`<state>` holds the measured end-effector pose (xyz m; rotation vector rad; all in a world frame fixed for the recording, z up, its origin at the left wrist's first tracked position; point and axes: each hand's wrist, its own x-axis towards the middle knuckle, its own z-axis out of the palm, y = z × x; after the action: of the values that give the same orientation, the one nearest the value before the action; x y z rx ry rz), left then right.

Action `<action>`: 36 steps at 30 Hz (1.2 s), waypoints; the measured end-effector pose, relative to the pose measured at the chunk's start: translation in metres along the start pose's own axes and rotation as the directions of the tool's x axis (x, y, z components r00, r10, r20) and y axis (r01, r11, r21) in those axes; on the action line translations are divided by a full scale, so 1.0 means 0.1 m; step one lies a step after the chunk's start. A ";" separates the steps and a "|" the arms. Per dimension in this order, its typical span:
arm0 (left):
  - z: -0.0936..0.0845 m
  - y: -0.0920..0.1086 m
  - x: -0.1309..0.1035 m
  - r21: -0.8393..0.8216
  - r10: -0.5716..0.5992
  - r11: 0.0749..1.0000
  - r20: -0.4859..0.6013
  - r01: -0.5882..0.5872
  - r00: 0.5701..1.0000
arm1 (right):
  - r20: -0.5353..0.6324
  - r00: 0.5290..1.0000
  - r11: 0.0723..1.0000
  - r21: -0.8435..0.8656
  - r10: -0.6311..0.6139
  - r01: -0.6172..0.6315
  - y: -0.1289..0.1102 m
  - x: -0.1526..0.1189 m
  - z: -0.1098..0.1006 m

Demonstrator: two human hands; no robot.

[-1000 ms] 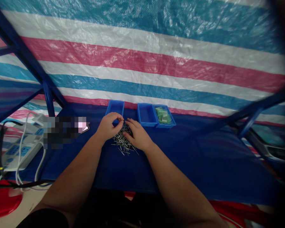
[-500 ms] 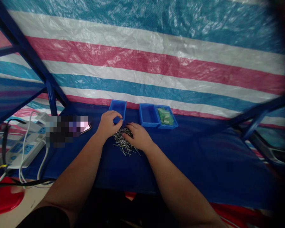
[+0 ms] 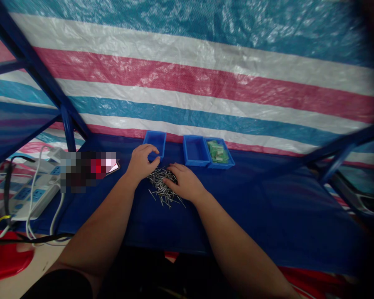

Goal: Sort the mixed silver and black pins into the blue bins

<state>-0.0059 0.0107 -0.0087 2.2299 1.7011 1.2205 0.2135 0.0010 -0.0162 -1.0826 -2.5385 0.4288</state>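
A heap of thin metal pins or nails (image 3: 162, 187) lies loose on the blue tabletop (image 3: 252, 207); their exact kind is too small to tell. At the heap's upper left is my left hand (image 3: 142, 162), its thumb and fingers curved apart with nothing visible between them. My right hand (image 3: 185, 180) rests on the heap's right side, fingers spread over the pins. Just beyond my left hand stands a blue tray (image 3: 156, 143), partly hidden by that hand.
Farther right, a second blue tray (image 3: 195, 151) adjoins a blue tray of green packets (image 3: 218, 153). On the left lie a phone (image 3: 114, 167), partly pixelated, and power strips (image 3: 34, 201) with cables. A striped tarp (image 3: 190, 83) hangs behind, with blue frame posts (image 3: 67, 128) at the sides.
My right hand has shifted slightly right and down, uncovering more pins. The heap has spread a little at its lower edge. My left hand has barely moved.
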 end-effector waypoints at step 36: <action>0.10 -0.25 -0.05 -0.095 -0.389 0.918 -0.024 0.386 0.921 | -0.442 0.864 0.960 -0.018 0.244 -0.280 0.36 -0.06 -0.20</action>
<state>-0.0196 0.0200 -0.0309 1.7130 1.9393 1.2194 0.2482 0.0234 -0.0140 -1.3869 -2.0363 0.1245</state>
